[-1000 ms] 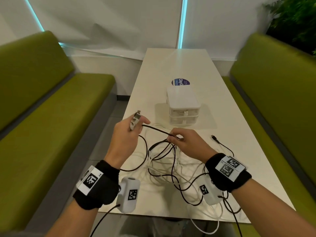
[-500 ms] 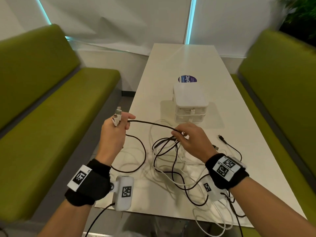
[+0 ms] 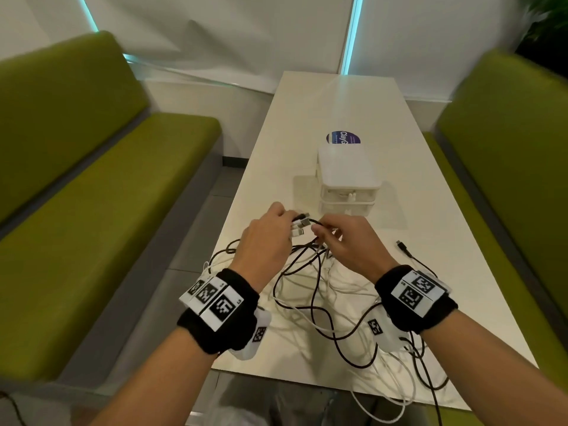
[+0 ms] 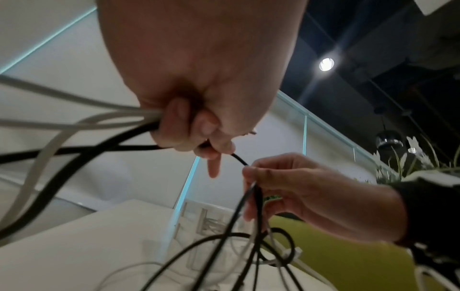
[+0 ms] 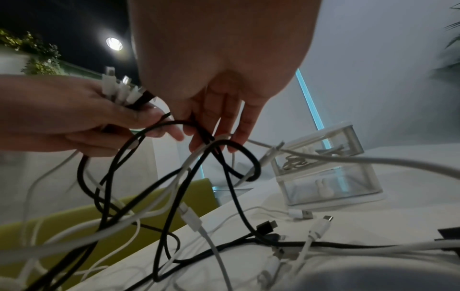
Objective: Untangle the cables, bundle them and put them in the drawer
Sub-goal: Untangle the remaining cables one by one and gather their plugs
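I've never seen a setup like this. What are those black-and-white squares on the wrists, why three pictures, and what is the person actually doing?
No machine here: a person wears cameras. The squares are printed markers on black wristbands. One picture comes from a head camera; the other two look along each wrist. On the white table lies a tangle of black and white cables, with a small clear drawer box behind. The left hand grips several cable plugs together; the right hand pinches a black cable running to the left hand.
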`<state>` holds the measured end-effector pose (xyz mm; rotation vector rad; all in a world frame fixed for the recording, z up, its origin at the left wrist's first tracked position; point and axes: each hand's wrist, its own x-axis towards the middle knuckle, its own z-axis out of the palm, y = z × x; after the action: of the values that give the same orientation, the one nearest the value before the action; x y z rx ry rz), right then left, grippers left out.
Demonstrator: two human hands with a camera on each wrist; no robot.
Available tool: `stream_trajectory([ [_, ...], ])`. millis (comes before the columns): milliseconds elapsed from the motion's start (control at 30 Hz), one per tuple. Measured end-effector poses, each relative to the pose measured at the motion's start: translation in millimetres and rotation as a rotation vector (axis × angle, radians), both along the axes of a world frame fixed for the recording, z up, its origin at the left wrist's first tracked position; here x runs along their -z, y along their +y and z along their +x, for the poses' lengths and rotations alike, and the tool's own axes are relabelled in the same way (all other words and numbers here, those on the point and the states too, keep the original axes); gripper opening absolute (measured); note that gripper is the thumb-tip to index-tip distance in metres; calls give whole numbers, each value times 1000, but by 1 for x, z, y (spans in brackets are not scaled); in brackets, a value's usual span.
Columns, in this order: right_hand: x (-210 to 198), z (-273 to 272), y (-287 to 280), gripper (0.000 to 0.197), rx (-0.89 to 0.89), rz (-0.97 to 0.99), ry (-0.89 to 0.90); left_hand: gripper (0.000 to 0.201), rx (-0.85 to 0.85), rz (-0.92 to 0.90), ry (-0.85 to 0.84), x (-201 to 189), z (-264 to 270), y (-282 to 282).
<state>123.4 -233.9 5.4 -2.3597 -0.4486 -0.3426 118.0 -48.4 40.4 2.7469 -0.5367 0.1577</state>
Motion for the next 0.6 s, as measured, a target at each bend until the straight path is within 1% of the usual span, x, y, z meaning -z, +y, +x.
stream_trajectory([
  [67,4,1,-2,20,-8,-23,8,28,-20,-5,-37,-1,3,1],
  [100,7,1,-2,20,-7,-39,23,24,-15,-36,-73,-3,3,2],
  [233,14,1,2,24,3,-77,67,21,-29,-292,-212,-23,1,6],
  [367,6,3,2,24,-24,44,79,25,-69,-457,-281,-37,5,14],
  [433,-1,6,2,26,-16,126,91,27,-114,-536,-271,-35,8,20],
  [500,-5,7,4,27,-4,196,60,26,-169,-637,-255,-30,11,25],
  [600,-1,6,11,19,3,227,2,29,-217,-729,-269,-25,10,30],
])
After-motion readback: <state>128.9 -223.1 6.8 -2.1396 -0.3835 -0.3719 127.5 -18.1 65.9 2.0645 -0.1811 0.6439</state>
